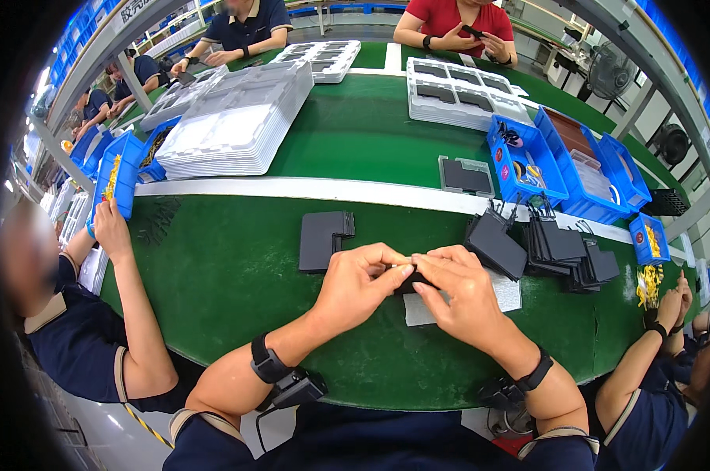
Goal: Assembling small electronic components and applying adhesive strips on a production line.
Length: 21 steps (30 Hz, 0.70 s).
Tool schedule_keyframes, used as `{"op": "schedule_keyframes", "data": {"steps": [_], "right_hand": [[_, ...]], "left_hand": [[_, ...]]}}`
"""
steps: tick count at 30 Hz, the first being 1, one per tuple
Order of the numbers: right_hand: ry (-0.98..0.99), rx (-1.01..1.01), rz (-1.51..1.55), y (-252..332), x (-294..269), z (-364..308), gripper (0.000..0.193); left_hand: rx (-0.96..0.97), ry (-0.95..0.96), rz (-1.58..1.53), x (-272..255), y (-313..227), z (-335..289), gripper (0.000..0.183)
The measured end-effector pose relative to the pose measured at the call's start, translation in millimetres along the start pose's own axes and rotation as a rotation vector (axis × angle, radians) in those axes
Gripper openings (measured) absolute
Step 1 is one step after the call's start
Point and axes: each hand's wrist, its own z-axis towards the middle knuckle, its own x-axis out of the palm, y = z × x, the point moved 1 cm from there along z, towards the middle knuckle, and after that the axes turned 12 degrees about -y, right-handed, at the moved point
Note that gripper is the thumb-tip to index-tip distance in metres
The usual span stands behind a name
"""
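Note:
Over the near part of the green table, my left hand [353, 289] and my right hand [466, 297] meet, thumbs and fingertips pinched on a black flat part [409, 282]. Fingers cover most of this part, so its full shape is hidden. Beneath my right hand lies a whitish sheet [507, 292] on the tabletop. Just beyond my left hand rests a dark grey panel [319, 242] with a notched corner. To the right of my hands are piled several similar dark panels [555, 239], some with thin black leads.
White plastic trays [229, 125] are stacked at the far left; more trays [457, 94] holding dark panels stand far right. Blue bins [527, 169] line the right, near loose yellow strips [649, 286]. Co-workers' arms reach in at left [139, 314] and right [629, 361].

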Motion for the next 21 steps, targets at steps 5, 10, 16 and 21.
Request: {"op": "schedule_keyframes", "data": {"steps": [5,10,16,21], "right_hand": [[0.0,0.016,-0.042,-9.5,-3.8,-2.3,0.028],[-0.061,0.0,-0.01,-12.9,-2.7,-5.2,0.02],[-0.05,0.204,0.115,-7.9,-4.5,-3.2,0.015],[0.01,0.28,0.174,-7.4,-5.1,-3.2,0.021]], "left_hand": [[-0.066,-0.051,-0.003,-7.6,2.1,7.2,0.013],[-0.068,-0.023,0.005,-4.7,-0.1,5.5,0.019],[0.118,0.073,0.243,-4.8,0.9,5.8,0.02],[0.133,0.027,0.211,1.0,-0.5,2.7,0.016]]}}
